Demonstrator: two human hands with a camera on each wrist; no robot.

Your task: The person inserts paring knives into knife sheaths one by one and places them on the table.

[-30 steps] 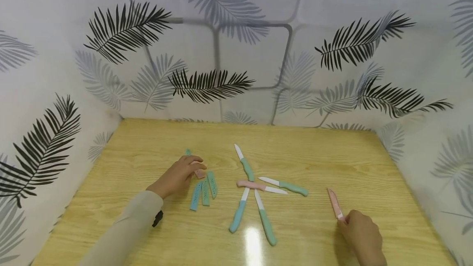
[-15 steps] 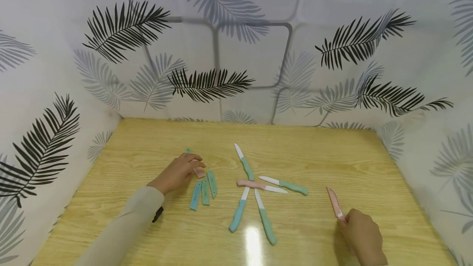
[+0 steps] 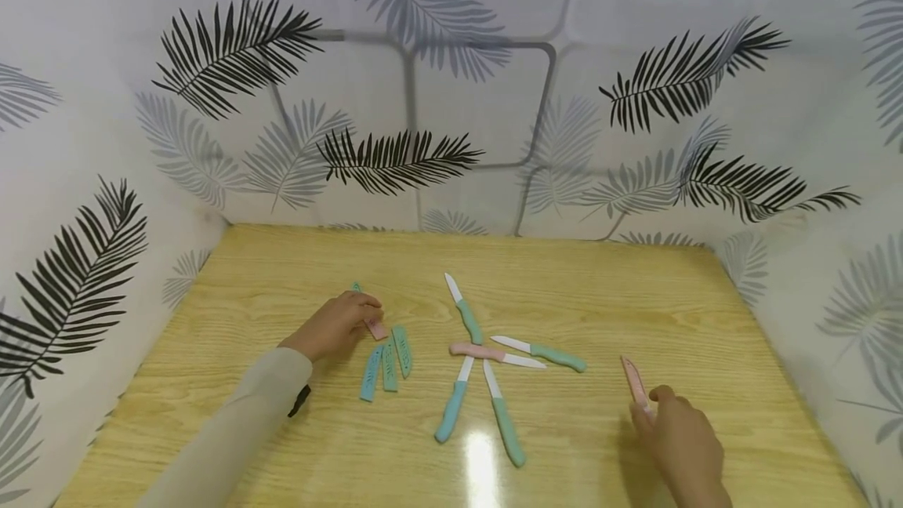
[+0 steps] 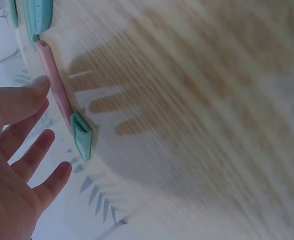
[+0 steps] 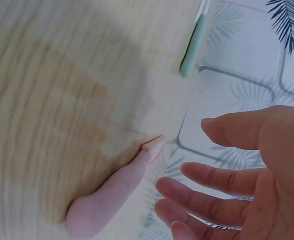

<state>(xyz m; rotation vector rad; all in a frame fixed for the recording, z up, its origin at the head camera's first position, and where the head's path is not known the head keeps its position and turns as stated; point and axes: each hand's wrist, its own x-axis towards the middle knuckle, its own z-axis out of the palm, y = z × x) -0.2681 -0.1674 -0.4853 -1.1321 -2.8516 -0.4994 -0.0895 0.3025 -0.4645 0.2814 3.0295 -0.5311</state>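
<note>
My left hand (image 3: 337,325) hovers at a pink blade sheath (image 3: 377,328), its fingers loosely spread. In the left wrist view the thumb tip overlaps the pink sheath (image 4: 59,92), which lies on the table against the end of a green sheath (image 4: 82,135). My right hand (image 3: 680,441) is held over a pink paring knife with its blade in a pink sheath (image 3: 633,382). The right wrist view shows that knife's handle (image 5: 107,200) resting on the table, apart from the spread fingers and thumb.
Mid-table, a bare-bladed pink knife (image 3: 480,351) lies across a blue knife (image 3: 451,412) and green knives (image 3: 506,429). Another green knife (image 3: 557,357) lies to their right. Beside my left hand are a blue sheath (image 3: 371,375) and two green sheaths (image 3: 402,351). Leaf-patterned walls enclose the wooden table (image 3: 621,296).
My right hand has loosened its fingers from the sheathed pink knife's handle, leaving it on the table. The left hand has shifted slightly, showing more of the pink sheath.
</note>
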